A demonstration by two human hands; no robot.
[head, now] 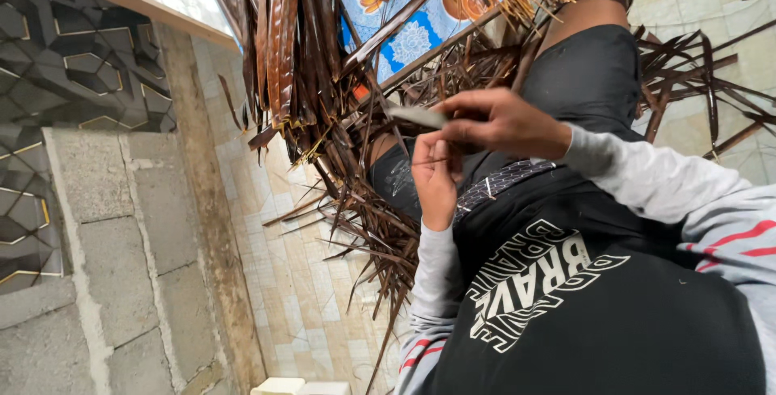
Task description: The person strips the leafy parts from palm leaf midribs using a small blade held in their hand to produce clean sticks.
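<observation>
1. Your right hand [497,124] is closed around a knife [416,114], blade pointing left.
2. Your left hand [435,181] pinches a thin leaf rib [428,160] (fingers curled shut), just below the blade.
3. Brown leaf strips [339,120] lie piled over your lap and the tiled floor [291,282].

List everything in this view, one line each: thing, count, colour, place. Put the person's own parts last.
dried leaf strips: many, brown, heaped from top centre down over the lap and floor
patterned cloth: one, blue with orange and white motifs, top centre behind the strips
tiled floor: one, beige, centre and top right
block wall: one, grey, left
blade: one, pale grey, centre
thin strip: one, brown, centre
black shirt: one, white print, lower right
right hand: holds the blade
left hand: pinches the thin strip
</observation>
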